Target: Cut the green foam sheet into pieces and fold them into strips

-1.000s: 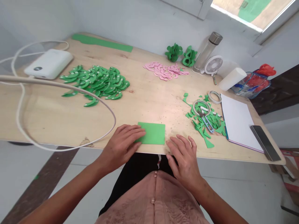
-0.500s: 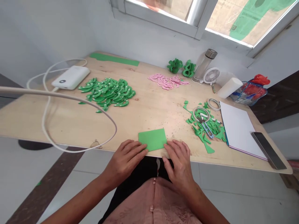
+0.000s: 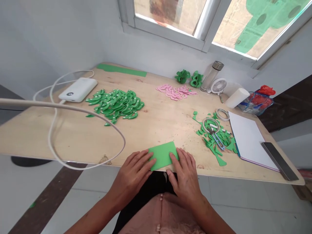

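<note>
A folded-looking rectangle of green paper [image 3: 162, 155] lies at the table's front edge, slightly tilted, its right side higher. My left hand [image 3: 134, 174] rests with stretched fingers on its left side, the fingertips touching the paper. On the right side, my right hand [image 3: 185, 174] has its index finger lying on the paper, the other fingers spread flat beside it on the table; its thumb is near the table edge. Right of my right hand lies a heap of green paper scraps [image 3: 230, 142] with scissors [image 3: 217, 140] on top.
Curved green cut-outs [image 3: 117, 104] are piled at left, beside a white power bank [image 3: 78, 89] with a looping cable. Pink cut-outs [image 3: 175, 92], green paper shapes [image 3: 182, 76], a bottle [image 3: 212, 76] and small fan [image 3: 218, 86] stand behind. White paper [image 3: 251, 139] and a phone [image 3: 280, 161] lie right.
The green paper has turned, its left end now nearer the table edge. My right index finger has moved onto it. The whole view has shifted slightly.
</note>
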The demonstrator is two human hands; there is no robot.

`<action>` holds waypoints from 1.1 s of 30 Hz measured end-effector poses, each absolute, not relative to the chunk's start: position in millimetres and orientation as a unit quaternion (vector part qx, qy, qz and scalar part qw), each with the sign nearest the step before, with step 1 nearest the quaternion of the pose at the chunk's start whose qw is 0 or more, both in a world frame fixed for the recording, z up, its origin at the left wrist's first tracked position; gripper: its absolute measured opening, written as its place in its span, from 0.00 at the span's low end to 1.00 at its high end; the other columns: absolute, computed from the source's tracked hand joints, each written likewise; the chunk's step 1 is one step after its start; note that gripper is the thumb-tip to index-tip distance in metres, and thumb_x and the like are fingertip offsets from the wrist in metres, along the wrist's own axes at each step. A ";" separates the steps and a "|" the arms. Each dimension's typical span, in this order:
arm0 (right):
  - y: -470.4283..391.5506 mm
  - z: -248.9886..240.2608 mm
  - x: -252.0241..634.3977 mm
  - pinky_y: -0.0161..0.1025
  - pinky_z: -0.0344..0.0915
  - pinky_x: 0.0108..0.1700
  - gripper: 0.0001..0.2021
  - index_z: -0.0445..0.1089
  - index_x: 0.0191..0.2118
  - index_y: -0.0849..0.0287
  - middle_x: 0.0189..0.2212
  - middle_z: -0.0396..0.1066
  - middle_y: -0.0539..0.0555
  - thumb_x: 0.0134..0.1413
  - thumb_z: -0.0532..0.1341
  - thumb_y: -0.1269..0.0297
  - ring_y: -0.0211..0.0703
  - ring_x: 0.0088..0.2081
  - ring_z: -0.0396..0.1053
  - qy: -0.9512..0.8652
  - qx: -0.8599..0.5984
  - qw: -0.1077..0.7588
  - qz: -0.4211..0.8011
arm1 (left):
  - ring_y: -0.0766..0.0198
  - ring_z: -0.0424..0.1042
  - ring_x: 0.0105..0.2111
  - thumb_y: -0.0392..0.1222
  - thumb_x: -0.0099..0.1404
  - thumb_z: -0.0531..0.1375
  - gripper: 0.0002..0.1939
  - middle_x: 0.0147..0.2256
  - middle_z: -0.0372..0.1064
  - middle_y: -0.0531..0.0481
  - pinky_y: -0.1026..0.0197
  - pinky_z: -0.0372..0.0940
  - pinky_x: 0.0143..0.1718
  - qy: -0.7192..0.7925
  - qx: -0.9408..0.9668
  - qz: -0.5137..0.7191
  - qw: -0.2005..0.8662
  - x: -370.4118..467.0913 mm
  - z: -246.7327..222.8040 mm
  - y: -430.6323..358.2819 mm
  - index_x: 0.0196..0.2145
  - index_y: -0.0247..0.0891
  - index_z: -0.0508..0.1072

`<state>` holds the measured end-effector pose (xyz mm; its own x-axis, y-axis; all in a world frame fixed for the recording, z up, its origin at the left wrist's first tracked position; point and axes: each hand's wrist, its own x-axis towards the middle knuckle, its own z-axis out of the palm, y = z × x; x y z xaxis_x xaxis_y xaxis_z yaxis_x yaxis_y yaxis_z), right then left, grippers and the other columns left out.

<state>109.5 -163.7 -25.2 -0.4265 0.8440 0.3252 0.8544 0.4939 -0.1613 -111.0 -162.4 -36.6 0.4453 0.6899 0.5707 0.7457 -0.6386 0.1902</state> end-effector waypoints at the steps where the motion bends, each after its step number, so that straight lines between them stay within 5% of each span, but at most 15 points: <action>1: -163.4 -25.1 110.5 0.60 0.56 0.58 0.22 0.62 0.59 0.61 0.59 0.60 0.66 0.61 0.55 0.61 0.58 0.60 0.57 -0.846 -0.500 0.185 -0.014 | 0.55 0.69 0.52 0.31 0.66 0.55 0.13 0.47 0.74 0.44 0.49 0.64 0.52 -0.421 -0.845 -0.328 0.040 -111.8 -36.8 -163.9 0.47 0.39 0.71; 8: -164.1 -20.7 108.1 0.61 0.53 0.58 0.22 0.62 0.58 0.59 0.58 0.61 0.64 0.59 0.56 0.64 0.59 0.59 0.57 -0.856 -0.473 0.206 -0.017 | 0.55 0.68 0.51 0.28 0.64 0.56 0.11 0.42 0.76 0.44 0.45 0.61 0.55 -0.380 -0.826 -0.417 0.015 -107.3 -41.0 -169.4 0.42 0.37 0.73; 15: -172.9 -24.9 98.0 0.51 0.61 0.45 0.16 0.71 0.44 0.58 0.37 0.72 0.57 0.56 0.52 0.77 0.47 0.39 0.67 -0.836 -0.459 0.301 -0.021 | 0.61 0.71 0.46 0.34 0.68 0.54 0.09 0.40 0.76 0.47 0.48 0.57 0.59 -0.328 -0.854 -0.404 -0.011 -92.7 -25.1 -163.7 0.43 0.35 0.72; 18: -175.6 -30.8 102.6 0.49 0.63 0.45 0.18 0.71 0.46 0.56 0.38 0.72 0.56 0.56 0.51 0.77 0.47 0.41 0.68 -0.831 -0.447 0.331 -0.017 | 0.58 0.70 0.49 0.37 0.68 0.54 0.12 0.45 0.75 0.46 0.46 0.60 0.57 -0.337 -0.865 -0.371 -0.011 -96.5 -22.8 -157.1 0.48 0.37 0.71; 23: -176.4 -35.8 113.2 0.51 0.64 0.47 0.22 0.70 0.51 0.54 0.40 0.73 0.56 0.55 0.51 0.78 0.48 0.43 0.69 -0.831 -0.432 0.350 -0.012 | 0.59 0.71 0.46 0.32 0.68 0.52 0.10 0.43 0.75 0.46 0.51 0.65 0.50 -0.323 -0.848 -0.420 -0.010 -97.3 -25.1 -152.3 0.40 0.38 0.73; 33: -165.6 -44.1 129.0 0.51 0.65 0.47 0.27 0.65 0.57 0.55 0.43 0.73 0.57 0.55 0.49 0.83 0.48 0.45 0.69 -0.858 -0.356 0.371 -0.005 | 0.59 0.71 0.47 0.32 0.68 0.50 0.11 0.41 0.75 0.47 0.54 0.65 0.48 -0.320 -0.851 -0.415 -0.008 -84.8 -21.9 -142.8 0.41 0.37 0.72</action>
<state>129.0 -165.6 -44.1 -0.4715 0.6072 0.6395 0.6145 0.7464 -0.2556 -84.8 -142.8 -21.9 0.4501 0.5510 0.7027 0.5384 -0.7953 0.2786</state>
